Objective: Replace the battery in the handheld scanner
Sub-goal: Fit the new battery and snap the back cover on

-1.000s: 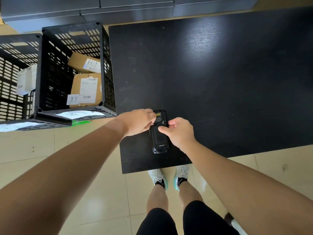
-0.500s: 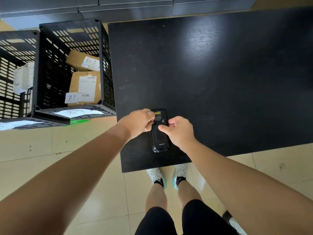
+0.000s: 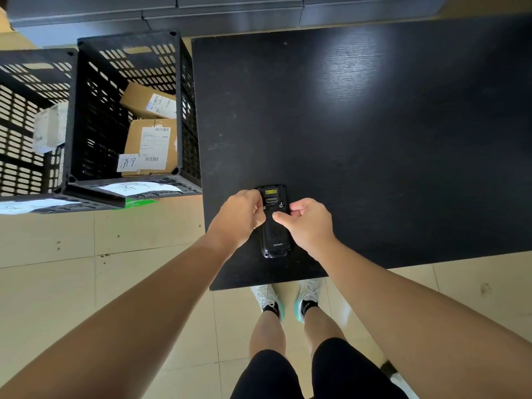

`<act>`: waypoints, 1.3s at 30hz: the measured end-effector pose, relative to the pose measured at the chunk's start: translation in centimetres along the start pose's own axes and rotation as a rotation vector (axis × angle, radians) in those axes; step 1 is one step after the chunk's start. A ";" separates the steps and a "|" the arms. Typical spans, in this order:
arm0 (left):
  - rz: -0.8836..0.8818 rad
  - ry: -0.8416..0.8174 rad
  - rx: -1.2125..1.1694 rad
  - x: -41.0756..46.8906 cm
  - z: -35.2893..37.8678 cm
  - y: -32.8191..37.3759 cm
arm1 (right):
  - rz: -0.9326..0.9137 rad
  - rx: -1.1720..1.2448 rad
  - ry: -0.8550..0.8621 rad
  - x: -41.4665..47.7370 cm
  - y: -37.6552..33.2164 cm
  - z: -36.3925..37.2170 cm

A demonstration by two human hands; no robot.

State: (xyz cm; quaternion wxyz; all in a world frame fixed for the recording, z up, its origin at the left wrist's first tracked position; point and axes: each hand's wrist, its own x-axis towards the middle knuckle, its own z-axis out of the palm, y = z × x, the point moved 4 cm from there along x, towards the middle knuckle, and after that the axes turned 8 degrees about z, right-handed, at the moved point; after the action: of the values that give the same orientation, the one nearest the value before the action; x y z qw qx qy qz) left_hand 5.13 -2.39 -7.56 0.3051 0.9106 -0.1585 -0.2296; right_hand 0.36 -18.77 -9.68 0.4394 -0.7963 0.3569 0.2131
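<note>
Both hands meet over a black handheld scanner (image 3: 274,226) that lies face down near the front edge of the dark surface (image 3: 374,139), its long axis running away from the person. Curled at the scanner's left side, the left hand (image 3: 239,216) has its fingertips pressed against the upper left edge of the casing, at about the level of the small latch area. On the other side, the right hand (image 3: 306,223) is also curled, with its thumb laid across the back cover and its bent fingers against the right edge, so the two hands pinch the device between them. Neither hand lifts it; the scanner rests flat on the surface. A yellow label and a small window show at the far end of the scanner's back, and a brand mark (white lettering) sits near the close end. Whether the back cover has come loose cannot be told. To the left, on the tiled floor (image 3: 72,283), stand two black slatted crates (image 3: 184,110) side by side, the nearer one holding cardboard parcels (image 3: 149,148) with printed shipping labels. Below the surface's edge, the person's legs and pale sneakers (image 3: 266,298) are visible.
</note>
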 end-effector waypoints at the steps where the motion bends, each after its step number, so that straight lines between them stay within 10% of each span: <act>1: -0.016 0.021 -0.031 -0.4 0.1 -0.2 | -0.002 0.002 0.000 0.0 0.0 0.0; 9: -0.404 0.285 -0.381 -3.8 3.6 0.1 | -0.082 -0.031 -0.078 0.1 0.7 -1.3; 14: -0.505 0.337 -0.437 -3.4 4.7 0.5 | -0.460 -0.342 -0.118 1.6 -1.5 -3.9; 26: -0.581 0.450 -0.477 -3.7 4.6 0.7 | -1.028 -0.846 -0.401 4.0 -6.2 -3.4; 39: -0.581 0.432 -0.430 -3.8 4.7 1.1 | -1.201 -0.937 -0.476 3.2 -6.9 -2.1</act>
State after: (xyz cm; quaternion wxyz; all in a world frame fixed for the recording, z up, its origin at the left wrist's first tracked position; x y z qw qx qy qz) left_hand -0.62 -3.83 -8.98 0.4370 0.8602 0.2239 -0.1378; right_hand 7.73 -19.31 -6.82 0.1630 -0.8875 -0.3633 0.2320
